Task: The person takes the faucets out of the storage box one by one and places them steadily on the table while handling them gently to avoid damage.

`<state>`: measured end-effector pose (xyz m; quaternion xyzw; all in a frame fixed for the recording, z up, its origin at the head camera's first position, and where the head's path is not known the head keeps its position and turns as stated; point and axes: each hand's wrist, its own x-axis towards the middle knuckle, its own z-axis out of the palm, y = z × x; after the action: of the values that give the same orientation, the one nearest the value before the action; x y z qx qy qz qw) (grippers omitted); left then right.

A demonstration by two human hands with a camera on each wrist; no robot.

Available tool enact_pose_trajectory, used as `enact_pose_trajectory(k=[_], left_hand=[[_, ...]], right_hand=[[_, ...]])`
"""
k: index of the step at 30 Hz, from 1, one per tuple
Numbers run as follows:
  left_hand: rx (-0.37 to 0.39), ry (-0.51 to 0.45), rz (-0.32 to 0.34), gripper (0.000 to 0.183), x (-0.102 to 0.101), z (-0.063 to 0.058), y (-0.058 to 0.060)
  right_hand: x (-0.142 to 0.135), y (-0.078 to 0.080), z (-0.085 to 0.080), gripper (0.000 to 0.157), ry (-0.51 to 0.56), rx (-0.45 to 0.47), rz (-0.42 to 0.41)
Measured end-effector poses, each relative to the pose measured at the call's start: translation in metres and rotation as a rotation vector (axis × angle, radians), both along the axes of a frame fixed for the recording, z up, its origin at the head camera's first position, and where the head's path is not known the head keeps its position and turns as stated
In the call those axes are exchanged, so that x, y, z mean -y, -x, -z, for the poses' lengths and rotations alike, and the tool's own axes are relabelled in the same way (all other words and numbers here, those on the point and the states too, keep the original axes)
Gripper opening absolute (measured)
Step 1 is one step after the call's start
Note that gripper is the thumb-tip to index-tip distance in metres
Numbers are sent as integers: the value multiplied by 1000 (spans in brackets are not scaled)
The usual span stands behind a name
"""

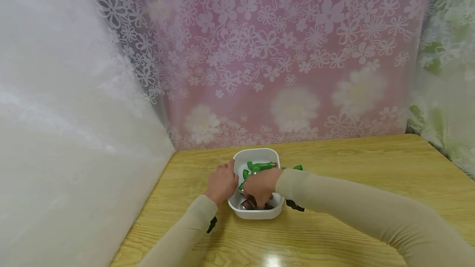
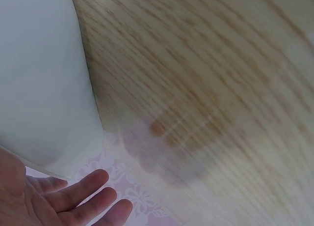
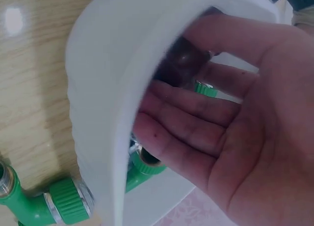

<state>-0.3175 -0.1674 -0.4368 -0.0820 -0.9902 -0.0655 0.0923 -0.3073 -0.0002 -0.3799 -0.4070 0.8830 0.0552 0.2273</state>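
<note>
A wooden table (image 1: 356, 158) bears a white tub (image 1: 256, 215), with the left hand (image 1: 222, 182) at its left wall, fingers loosely extended and parted, and the right hand (image 1: 261, 184) reaching inside. Green pipe fittings (image 1: 261, 165) lie in the tub, another fitting (image 3: 67, 200) outside, beside its right wall. Smaller, a dark brown piece (image 3: 181, 66) is pinched between the right thumb and index finger.

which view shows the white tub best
Head: it takes in nearly the whole white tub from above, opening included. Left wrist catches only part of its outer wall; right wrist, part of rim and wall up close.
</note>
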Motion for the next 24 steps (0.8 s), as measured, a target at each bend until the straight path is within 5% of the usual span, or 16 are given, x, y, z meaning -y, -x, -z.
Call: enact_pose_trajectory(k=[24], left_hand=[[-13, -11, 17, 48, 1, 1, 0]], right_hand=[[1, 0, 3, 16, 59, -139, -132]])
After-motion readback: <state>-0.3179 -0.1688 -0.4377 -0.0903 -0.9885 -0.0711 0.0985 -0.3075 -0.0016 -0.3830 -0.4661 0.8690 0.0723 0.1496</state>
